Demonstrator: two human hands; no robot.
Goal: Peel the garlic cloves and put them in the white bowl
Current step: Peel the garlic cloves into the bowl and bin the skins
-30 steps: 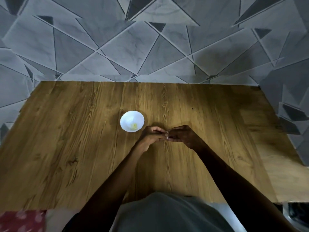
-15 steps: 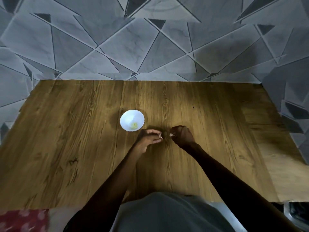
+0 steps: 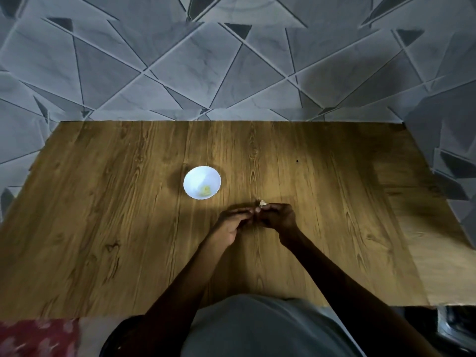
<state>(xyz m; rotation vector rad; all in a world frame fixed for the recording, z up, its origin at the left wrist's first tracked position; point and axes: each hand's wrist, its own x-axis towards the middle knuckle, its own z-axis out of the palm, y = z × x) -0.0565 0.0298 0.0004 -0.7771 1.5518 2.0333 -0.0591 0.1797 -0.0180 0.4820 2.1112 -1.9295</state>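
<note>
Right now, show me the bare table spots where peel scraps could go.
Bare wood: left of the white bowl to the table edge; behind the bowl to the tiled wall; right of the right hand. Crowded only where the left hand meets it at a garlic piece near the bowl.

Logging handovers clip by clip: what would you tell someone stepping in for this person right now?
Right hand: pinches a small pale garlic piece; clove or skin, unclear.
Left hand: fingers curled, meeting the right; grip unclear.
Round white bowl on the brown wooden table holds yellowish peeled garlic.
Left to do: finish peeling, drop the clove in the bowl.
</note>
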